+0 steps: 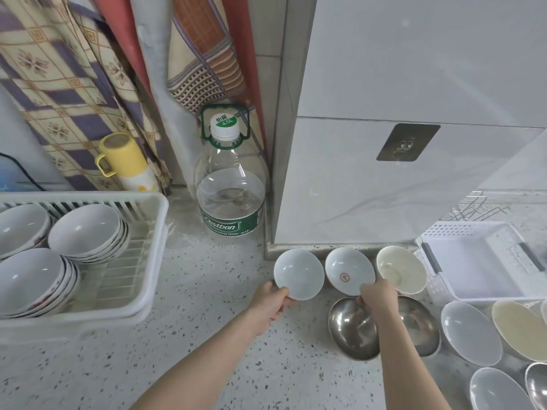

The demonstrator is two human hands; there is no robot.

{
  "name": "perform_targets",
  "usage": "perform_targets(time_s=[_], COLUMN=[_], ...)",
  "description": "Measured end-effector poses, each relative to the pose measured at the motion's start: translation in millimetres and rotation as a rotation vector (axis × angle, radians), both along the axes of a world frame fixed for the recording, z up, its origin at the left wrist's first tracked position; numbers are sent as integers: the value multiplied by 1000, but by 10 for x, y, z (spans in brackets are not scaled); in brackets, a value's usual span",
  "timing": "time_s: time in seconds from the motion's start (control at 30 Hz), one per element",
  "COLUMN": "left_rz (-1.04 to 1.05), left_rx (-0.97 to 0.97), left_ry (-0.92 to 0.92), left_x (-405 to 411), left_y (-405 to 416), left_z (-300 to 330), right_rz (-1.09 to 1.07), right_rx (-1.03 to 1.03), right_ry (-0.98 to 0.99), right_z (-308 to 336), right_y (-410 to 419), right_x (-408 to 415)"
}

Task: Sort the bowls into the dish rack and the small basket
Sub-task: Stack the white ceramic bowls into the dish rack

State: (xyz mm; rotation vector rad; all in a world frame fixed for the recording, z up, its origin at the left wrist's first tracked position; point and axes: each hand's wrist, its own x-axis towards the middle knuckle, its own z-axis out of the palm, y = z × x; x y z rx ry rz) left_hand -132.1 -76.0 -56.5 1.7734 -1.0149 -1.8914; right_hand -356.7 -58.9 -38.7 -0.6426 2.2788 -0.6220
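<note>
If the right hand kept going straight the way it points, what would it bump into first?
Most likely the white bowl with the red emblem, whose near rim the right hand already seems to touch; beyond it stands the tiled wall. Depth is hard to judge.

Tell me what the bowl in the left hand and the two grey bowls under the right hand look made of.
The pale white round bowl in the left hand looks like glazed ceramic: smooth, soft highlights. The two grey metal bowls under the right hand look like stainless steel: dull mirror reflections.
</note>
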Motion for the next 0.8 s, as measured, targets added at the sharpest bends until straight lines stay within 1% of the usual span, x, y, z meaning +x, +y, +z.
perform_targets(time_s=[0.17, 0.4, 0.53, 0.63, 0.8], left_rz=[23, 107, 172, 217, 291], left_rx=[-57, -143, -195, -229, -304], left_ry=[-27, -14, 22, 44, 76], left_x=[137, 439, 643, 869, 1400], left_y=[63, 258, 373, 475, 630], left_z=[22, 148, 303, 441, 686], right_rz=[-18, -43, 11, 49, 132], right_rx=[-6, -149, -236, -256, -255], right_ry=[-12, -67, -33, -22, -101], right_z=[32, 199, 417, 554, 618], right_y=[-24, 9, 53, 162, 409], right_x=[-12, 127, 305, 499, 996])
